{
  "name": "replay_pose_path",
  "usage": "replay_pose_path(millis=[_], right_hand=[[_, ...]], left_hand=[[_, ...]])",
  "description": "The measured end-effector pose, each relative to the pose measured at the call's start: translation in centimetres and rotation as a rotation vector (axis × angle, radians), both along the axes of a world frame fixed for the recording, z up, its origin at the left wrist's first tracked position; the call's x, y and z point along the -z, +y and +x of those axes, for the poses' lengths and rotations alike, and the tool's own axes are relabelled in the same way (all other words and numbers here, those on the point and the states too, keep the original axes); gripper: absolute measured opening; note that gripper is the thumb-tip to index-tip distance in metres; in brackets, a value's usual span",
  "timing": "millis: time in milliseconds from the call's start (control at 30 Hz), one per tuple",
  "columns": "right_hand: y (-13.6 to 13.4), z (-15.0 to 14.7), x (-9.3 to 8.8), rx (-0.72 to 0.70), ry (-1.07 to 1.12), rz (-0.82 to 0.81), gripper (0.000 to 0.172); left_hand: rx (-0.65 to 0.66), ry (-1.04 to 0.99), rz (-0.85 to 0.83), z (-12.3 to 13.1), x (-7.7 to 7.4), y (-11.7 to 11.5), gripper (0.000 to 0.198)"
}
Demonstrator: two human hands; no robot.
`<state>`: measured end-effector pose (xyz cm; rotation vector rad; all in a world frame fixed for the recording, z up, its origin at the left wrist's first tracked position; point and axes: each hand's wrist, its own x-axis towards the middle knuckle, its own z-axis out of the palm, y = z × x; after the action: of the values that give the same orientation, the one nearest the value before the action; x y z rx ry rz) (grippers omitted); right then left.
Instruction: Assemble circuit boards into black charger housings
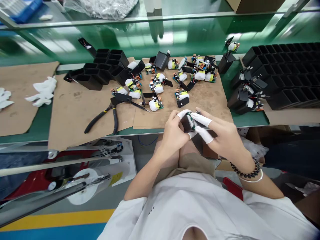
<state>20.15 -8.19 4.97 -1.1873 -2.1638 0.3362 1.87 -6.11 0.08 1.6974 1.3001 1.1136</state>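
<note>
L hand [172, 131] & R hand [225, 136]: each grip closed on one black housing [187, 125], green board [190, 117] poking out, at bench [40, 123] near edge, 6 o'clock. Loose boards [156, 87] still piled at 12. Few filled housings [243, 96] at 2, empty housings [102, 68] at 10.

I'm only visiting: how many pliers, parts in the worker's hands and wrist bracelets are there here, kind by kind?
Pliers on the cardboard: 1
Small part gripped between left hand and right hand: 1
Bracelets on the right wrist, a dark bead bracelet and a thin white bangle: 2
Total: 4
</note>
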Motion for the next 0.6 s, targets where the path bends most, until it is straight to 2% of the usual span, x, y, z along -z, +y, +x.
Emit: replay_pose_path(millis=[200,300,400,600], right_hand=[[0.4,-2.4,4.4,0.106,0.152,0.051,0.043],[0.8,-3.8,5.8,0.196,0.227,0.103,0.041],[1.1,-4.4,5.8,0.224,0.244,0.123,0.039],[1.3,-3.6,4.0,0.186,0.279,0.088,0.044]], left_hand=[[-0.122,-0.034,0.028,1.3,1.9,0.7,0.06],[-0.048,0.007,0.025,0.4,1.9,0.6,0.069],[0.009,0.03,-0.01,-2.3,1.5,-0.5,0.075],[-0.338,0.102,-0.013,-8.3,1.6,-4.3,0.067]])
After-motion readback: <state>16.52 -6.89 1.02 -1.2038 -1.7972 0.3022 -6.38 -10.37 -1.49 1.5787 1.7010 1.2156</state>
